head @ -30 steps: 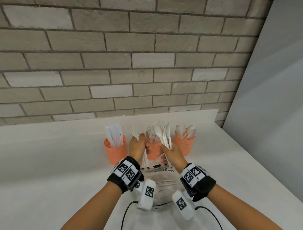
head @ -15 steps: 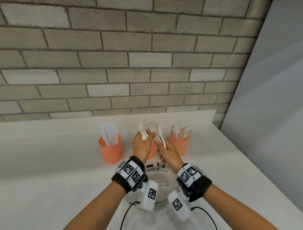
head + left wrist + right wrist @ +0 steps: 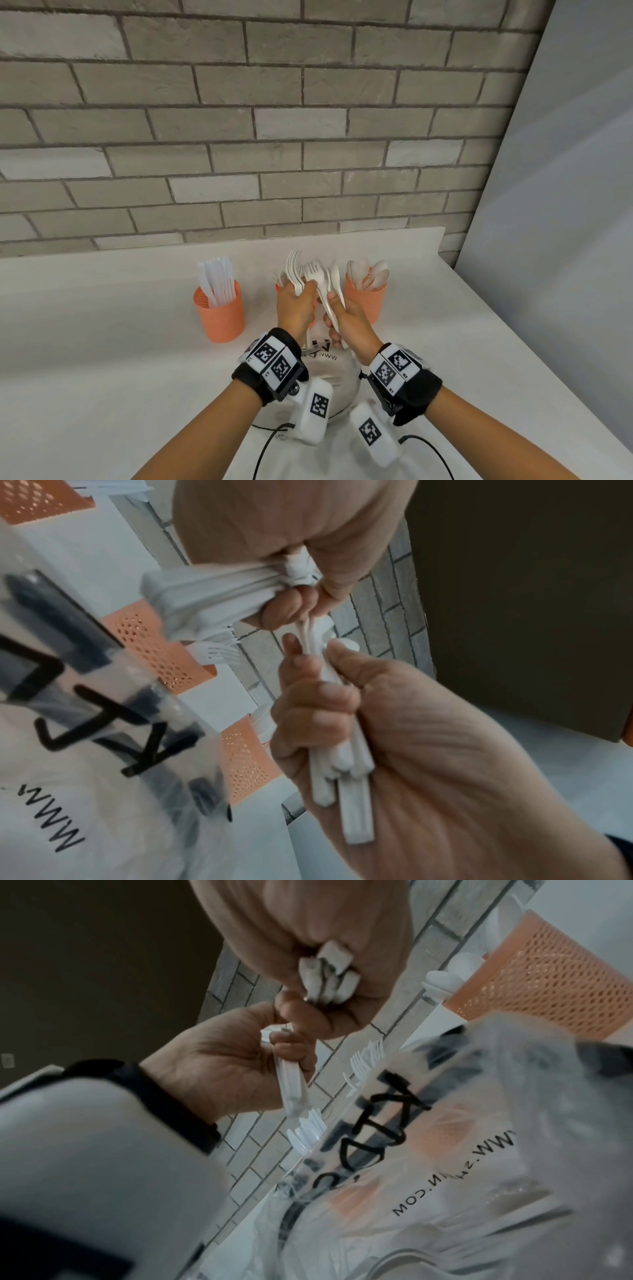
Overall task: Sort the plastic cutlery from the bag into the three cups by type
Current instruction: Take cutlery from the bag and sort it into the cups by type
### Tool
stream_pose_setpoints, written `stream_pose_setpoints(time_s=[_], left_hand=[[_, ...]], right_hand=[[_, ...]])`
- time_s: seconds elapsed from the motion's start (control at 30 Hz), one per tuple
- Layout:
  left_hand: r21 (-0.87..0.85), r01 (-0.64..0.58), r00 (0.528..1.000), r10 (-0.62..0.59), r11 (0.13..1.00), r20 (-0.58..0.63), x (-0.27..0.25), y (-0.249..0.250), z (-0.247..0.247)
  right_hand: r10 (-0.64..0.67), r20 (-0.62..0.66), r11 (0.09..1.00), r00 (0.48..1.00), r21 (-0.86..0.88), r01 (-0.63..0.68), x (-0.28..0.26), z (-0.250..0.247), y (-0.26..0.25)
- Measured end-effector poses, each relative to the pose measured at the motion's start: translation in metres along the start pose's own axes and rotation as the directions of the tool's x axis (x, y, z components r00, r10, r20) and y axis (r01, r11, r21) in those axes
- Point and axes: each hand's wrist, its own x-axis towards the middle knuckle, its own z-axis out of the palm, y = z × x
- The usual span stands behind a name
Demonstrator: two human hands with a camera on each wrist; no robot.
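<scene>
My left hand [image 3: 301,291] grips a bunch of white forks [image 3: 294,270] by the handles, tines up, in front of the middle orange cup [image 3: 279,287]. Close on its right, my right hand [image 3: 334,301] holds a mixed bundle of white cutlery [image 3: 325,284], with a fork and a spoon showing on top. In the left wrist view the left hand [image 3: 294,588] touches the top of the bundle [image 3: 342,750] held by the right hand [image 3: 308,696]. The clear printed bag [image 3: 329,377] lies on the table under both wrists.
An orange cup with knives [image 3: 219,311] stands to the left, and an orange cup with spoons [image 3: 366,298] to the right. The white table [image 3: 102,342] ends at a brick wall behind and at a grey panel [image 3: 565,240] on the right. Cables trail near my wrists.
Both hands have lifted from the bag's mouth and drawn together. The left hand now holds a bunch of forks apart from the right hand's bundle.
</scene>
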Motion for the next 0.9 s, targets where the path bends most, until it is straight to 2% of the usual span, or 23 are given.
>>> stream_pose_setpoints(time_s=[0.3,0.5,0.7,0.9], left_hand=[[-0.001,0.042,0.999,-0.042,0.999,-0.020,0.002,-0.004,0.012],[-0.025,0.019,1.000,-0.019,0.999,0.002,0.006,-0.011,0.020],[-0.002,0.151,0.987,-0.151,0.989,0.059,0.010,-0.013,0.026],[0.026,0.091,0.996,-0.091,0.996,0.002,0.005,-0.013,0.032]], right_hand=[[-0.054,-0.063,0.998,0.997,-0.045,0.051,0.004,-0.012,0.004],[-0.118,-0.070,0.991,0.991,-0.064,0.114,0.005,-0.016,0.001],[-0.216,-0.148,0.959,0.965,-0.221,0.180,0.015,-0.017,0.016],[-0.229,-0.092,0.940,0.969,-0.280,0.195,0.000,-0.014,-0.002]])
